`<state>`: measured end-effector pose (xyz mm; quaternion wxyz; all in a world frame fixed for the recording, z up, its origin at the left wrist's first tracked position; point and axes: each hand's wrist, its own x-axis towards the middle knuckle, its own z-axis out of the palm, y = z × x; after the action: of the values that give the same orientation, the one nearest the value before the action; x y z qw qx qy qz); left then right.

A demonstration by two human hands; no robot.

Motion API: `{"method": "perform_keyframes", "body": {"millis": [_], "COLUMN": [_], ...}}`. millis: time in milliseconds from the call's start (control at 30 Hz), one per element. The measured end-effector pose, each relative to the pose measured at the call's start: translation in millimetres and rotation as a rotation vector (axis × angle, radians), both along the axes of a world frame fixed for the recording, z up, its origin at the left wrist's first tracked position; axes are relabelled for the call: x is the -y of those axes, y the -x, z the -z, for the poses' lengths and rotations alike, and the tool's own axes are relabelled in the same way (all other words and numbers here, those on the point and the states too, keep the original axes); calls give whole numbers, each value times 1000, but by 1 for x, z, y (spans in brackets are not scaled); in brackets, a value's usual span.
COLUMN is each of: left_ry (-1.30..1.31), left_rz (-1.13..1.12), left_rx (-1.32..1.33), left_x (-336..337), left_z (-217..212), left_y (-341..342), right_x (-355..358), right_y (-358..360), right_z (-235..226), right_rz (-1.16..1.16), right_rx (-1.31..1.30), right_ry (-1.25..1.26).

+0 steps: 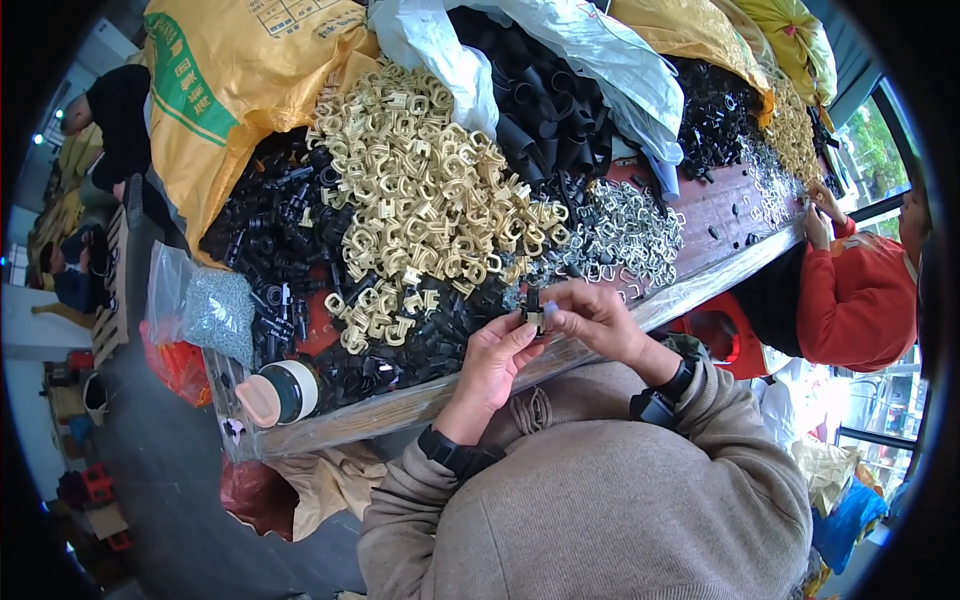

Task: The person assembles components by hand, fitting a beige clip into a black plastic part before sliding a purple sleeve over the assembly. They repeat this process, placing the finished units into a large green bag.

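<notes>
My left hand (492, 362) pinches a small black and cream plastic part (534, 318) at the table's near edge. From the other side my right hand (598, 320) closes its fingers at the same part, with a bluish covering on one fingertip. Just beyond lies a heap of cream plastic clips (430, 190). Small shiny metal U-shaped pieces (625, 235) are piled to the right of it. Loose black plastic parts (430, 345) spread along the edge beside my left hand. The finer details of the held part are too small to make out.
A cream-and-dark lidded cup (292, 392) stands at the table's left corner, near a clear bag of grey granules (220, 312). Black tubes (550, 110) spill from a white sack. A wooden rail (420, 415) borders the table. At the right, another person in red (860, 300) works.
</notes>
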<state>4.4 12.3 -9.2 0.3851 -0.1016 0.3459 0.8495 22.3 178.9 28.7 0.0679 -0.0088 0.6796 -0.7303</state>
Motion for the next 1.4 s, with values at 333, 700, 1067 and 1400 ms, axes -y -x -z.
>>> {"method": "perform_keyframes", "body": {"millis": [333,700,1067,1400], "left_ry": [-32,62,89,22], "left_rz": [75,163,186,96], "left_rx": [29,-73,-169,-165], "left_x": [6,7,6,5], "left_z": [10,2,-3,-12], "left_y": [-1,4,-1,3], "right_x": [4,-40,-207,-119], "right_y": [0,8,74,15], "right_z": [14,12,57,-11], "right_rz": [-2,201,716,427], "right_rx": [-644,-680,60,-254], "right_ry": [-763,-984,-1230,-573]}}
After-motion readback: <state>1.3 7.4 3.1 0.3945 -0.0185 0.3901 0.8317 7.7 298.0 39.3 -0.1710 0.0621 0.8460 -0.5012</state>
